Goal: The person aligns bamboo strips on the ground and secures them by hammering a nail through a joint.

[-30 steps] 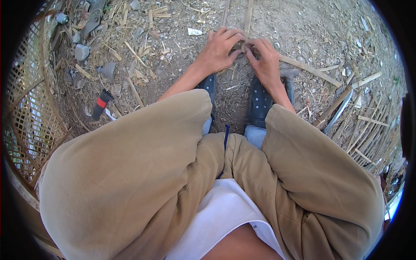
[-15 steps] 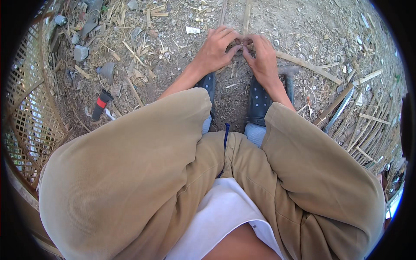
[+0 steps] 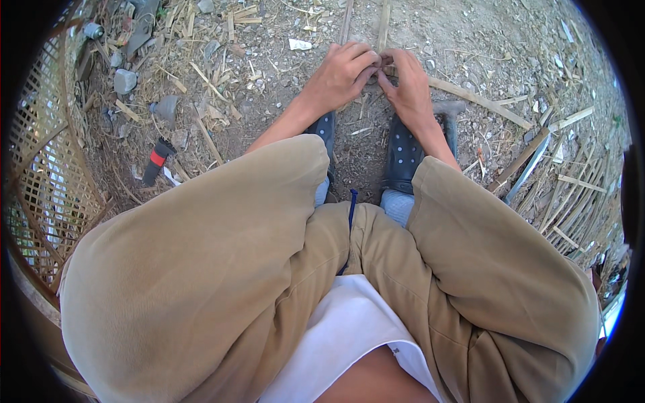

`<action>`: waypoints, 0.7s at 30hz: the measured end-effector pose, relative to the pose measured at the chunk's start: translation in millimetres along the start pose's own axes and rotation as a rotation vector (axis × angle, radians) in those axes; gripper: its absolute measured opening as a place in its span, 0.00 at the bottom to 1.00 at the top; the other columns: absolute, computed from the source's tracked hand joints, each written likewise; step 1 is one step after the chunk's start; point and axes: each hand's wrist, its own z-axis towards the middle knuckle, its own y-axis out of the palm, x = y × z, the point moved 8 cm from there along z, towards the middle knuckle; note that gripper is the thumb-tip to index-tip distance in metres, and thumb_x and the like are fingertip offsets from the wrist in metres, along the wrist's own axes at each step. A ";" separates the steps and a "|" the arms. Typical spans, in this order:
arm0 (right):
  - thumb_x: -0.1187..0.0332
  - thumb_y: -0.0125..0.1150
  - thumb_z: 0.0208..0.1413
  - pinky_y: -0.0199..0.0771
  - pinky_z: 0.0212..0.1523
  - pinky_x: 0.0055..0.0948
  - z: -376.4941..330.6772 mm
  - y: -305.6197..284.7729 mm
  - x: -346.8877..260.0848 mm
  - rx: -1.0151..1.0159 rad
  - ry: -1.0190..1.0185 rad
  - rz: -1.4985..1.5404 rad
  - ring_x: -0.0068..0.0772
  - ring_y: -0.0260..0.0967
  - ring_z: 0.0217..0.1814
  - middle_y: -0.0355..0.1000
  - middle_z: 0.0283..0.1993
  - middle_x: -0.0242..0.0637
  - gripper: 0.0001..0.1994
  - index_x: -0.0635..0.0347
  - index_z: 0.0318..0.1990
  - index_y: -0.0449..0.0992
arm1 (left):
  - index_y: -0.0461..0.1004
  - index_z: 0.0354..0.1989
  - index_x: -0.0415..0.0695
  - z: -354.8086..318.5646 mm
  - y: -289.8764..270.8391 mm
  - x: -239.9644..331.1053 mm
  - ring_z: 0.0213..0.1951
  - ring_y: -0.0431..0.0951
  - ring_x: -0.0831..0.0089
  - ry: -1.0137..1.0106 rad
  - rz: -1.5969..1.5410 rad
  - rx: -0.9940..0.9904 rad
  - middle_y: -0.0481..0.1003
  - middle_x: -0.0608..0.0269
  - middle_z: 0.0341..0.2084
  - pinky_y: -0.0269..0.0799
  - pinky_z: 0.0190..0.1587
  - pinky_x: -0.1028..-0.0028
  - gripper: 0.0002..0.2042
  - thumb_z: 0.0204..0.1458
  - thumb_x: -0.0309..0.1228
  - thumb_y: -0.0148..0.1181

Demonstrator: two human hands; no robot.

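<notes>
My left hand (image 3: 344, 75) and my right hand (image 3: 408, 87) meet fingertip to fingertip over the ground beyond my shoes. Both are pinched closed at the spot where several flat wooden strips come together. One strip (image 3: 384, 27) runs away from the fingers, and a darker strip (image 3: 347, 23) lies left of it. A longer strip (image 3: 480, 103) slants off to the right from beside my right hand. Whatever sits between the fingertips is too small and too covered to make out.
Dark clogs (image 3: 403, 158) are on my feet, with a grey bar-shaped piece (image 3: 449, 107) by the right one. To the right lie a long blade (image 3: 527, 171) and a bundle of thin sticks (image 3: 571, 205). A black-and-red cylinder (image 3: 157, 161) and a woven basket (image 3: 50, 161) are left.
The left hand has rolled slightly, its fingers curling further over toward the right hand. The right hand keeps its pinch at nearly the same place.
</notes>
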 end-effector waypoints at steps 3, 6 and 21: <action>0.79 0.71 0.51 0.74 0.50 0.46 1.1 2.2 -1.6 -0.031 -0.014 0.000 0.51 0.74 0.48 0.76 0.40 0.42 0.18 0.60 0.49 0.74 | 0.79 0.49 0.42 -0.3 0.1 -2.7 0.53 0.79 0.56 -0.008 -0.030 0.002 0.79 0.57 0.47 0.71 0.54 0.59 0.13 0.57 0.24 0.69; 0.80 0.70 0.52 0.73 0.50 0.46 0.1 1.4 0.0 -0.027 0.008 0.015 0.50 0.74 0.48 0.76 0.40 0.42 0.17 0.60 0.48 0.75 | 0.79 0.49 0.43 0.0 -0.9 -1.1 0.53 0.79 0.56 -0.008 -0.039 0.011 0.79 0.58 0.46 0.70 0.55 0.59 0.11 0.57 0.24 0.69; 0.80 0.72 0.52 0.77 0.50 0.45 -2.7 -2.0 4.8 0.031 0.021 0.031 0.51 0.79 0.48 0.80 0.40 0.44 0.17 0.62 0.48 0.74 | 0.81 0.45 0.38 1.8 1.5 -2.8 0.40 0.85 0.55 -0.245 -0.216 0.083 0.80 0.53 0.40 0.81 0.45 0.64 0.09 0.56 0.21 0.69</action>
